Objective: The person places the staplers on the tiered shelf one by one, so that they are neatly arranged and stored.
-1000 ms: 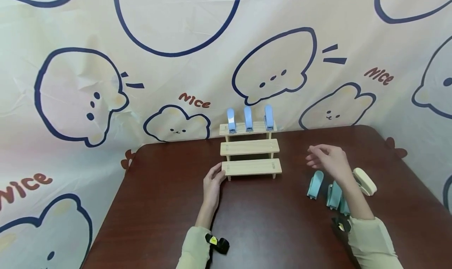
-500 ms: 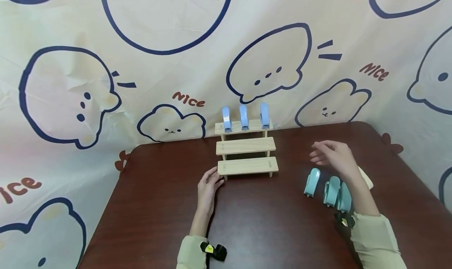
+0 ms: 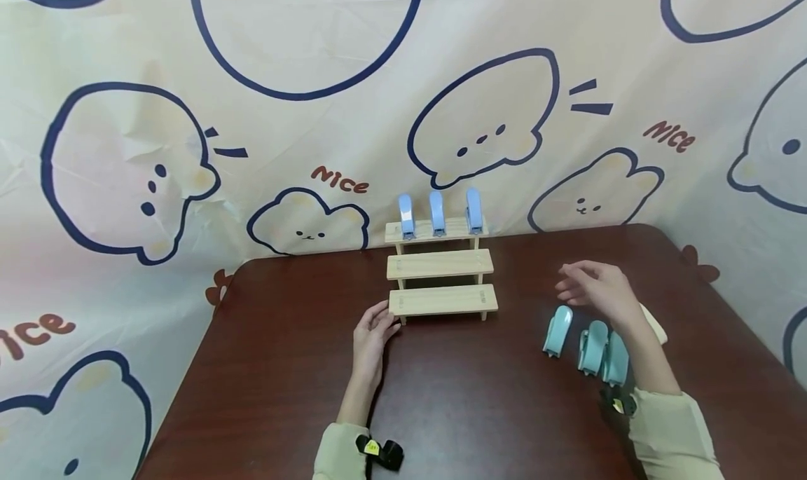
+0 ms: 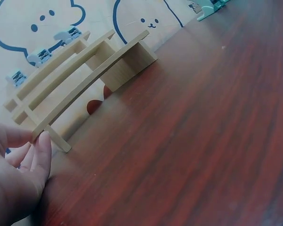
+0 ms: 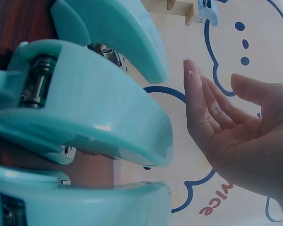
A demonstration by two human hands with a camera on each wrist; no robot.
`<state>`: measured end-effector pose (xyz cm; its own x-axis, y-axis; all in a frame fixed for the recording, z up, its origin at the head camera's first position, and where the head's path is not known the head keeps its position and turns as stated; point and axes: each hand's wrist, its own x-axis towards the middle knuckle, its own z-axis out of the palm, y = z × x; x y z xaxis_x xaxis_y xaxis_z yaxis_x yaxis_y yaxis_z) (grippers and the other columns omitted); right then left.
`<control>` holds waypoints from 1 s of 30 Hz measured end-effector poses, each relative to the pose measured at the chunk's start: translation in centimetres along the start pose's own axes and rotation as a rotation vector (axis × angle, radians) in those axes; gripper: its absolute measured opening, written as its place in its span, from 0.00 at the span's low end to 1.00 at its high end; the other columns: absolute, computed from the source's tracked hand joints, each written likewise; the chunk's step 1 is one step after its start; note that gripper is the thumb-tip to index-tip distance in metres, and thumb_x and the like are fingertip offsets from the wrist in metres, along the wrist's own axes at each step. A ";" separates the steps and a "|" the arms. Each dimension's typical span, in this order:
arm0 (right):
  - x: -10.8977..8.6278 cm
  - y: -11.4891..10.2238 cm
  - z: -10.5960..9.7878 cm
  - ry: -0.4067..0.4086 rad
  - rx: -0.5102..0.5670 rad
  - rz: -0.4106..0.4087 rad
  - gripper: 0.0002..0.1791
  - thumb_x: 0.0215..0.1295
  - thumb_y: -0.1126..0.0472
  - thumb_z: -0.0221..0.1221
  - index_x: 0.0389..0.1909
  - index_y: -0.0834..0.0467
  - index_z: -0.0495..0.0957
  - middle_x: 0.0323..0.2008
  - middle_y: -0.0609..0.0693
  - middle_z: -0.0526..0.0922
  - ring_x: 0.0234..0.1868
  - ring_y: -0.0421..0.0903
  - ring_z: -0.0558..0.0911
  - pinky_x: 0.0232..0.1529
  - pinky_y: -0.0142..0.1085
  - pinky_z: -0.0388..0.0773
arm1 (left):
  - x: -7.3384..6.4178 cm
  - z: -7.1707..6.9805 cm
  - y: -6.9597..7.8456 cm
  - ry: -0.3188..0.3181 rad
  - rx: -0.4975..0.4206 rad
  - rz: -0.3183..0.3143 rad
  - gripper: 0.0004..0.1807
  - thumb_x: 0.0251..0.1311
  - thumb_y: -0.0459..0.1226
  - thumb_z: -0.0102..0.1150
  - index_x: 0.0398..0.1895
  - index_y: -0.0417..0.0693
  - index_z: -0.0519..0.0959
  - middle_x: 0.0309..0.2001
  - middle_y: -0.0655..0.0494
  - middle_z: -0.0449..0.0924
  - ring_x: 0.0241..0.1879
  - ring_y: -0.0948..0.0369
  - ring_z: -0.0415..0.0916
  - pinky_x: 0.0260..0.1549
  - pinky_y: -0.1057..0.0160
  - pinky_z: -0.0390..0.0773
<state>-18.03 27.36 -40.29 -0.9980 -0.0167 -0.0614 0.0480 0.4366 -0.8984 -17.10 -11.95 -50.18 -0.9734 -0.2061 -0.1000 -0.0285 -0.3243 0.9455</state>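
Note:
My left hand (image 3: 370,341) pinches the front left corner of a three-tier wooden display stand (image 3: 443,300); the left wrist view shows thumb and fingers around the end of the lowest shelf (image 4: 87,87). Three light blue staplers (image 3: 438,215) stand in a row on its top shelf. On the right, my right hand (image 3: 599,292) hovers with relaxed fingers and an empty palm. Just in front of it three teal staplers (image 3: 592,348) rest on the table, and they look large beside the hand in the right wrist view. A cream stapler (image 3: 656,324) is mostly hidden behind the right forearm.
The dark brown table (image 3: 302,368) ends at a cartoon-printed cloth backdrop (image 3: 315,136) close behind the stand. The stand's middle and lower shelves bear nothing. Both wrists wear a small black camera (image 3: 381,453).
The right hand has shifted slightly right, covering more of the cream stapler and uncovering the rightmost teal one. My left hand keeps its hold on the stand.

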 end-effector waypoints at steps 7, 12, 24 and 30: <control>-0.2 0.1 -0.7 0.014 -0.024 0.003 0.34 0.81 0.44 0.51 0.64 0.73 0.72 0.45 0.69 0.86 0.39 0.51 0.90 0.42 0.41 0.88 | 0.7 0.7 0.0 -0.010 0.016 0.020 0.21 0.72 0.27 0.56 0.66 0.27 0.73 0.45 0.48 0.79 0.40 0.63 0.80 0.41 0.66 0.85; -0.1 0.5 -0.8 0.017 -0.024 0.000 0.32 0.82 0.47 0.50 0.65 0.74 0.72 0.44 0.67 0.86 0.38 0.47 0.90 0.41 0.38 0.87 | 1.2 0.7 0.0 0.007 0.054 0.036 0.21 0.71 0.26 0.58 0.65 0.28 0.74 0.50 0.44 0.77 0.39 0.64 0.80 0.40 0.67 0.85; -0.4 0.4 -1.2 0.059 -0.037 -0.034 0.30 0.83 0.48 0.50 0.63 0.74 0.73 0.44 0.68 0.86 0.37 0.48 0.90 0.39 0.37 0.87 | 1.5 0.3 0.1 0.014 -0.011 0.020 0.20 0.70 0.25 0.59 0.63 0.26 0.75 0.50 0.44 0.79 0.42 0.62 0.82 0.43 0.66 0.85; -0.8 0.6 -1.7 0.042 -0.046 -0.019 0.31 0.82 0.47 0.51 0.63 0.74 0.73 0.44 0.69 0.86 0.38 0.51 0.90 0.41 0.39 0.88 | 1.3 0.4 -0.1 0.025 0.040 0.030 0.19 0.69 0.25 0.59 0.62 0.28 0.77 0.51 0.43 0.80 0.43 0.62 0.82 0.43 0.66 0.84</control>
<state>-17.27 29.14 -40.02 -0.9996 0.0119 -0.0256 0.0282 0.4773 -0.8783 -18.42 -11.78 -50.26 -0.9680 -0.2381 -0.0787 -0.0090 -0.2807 0.9597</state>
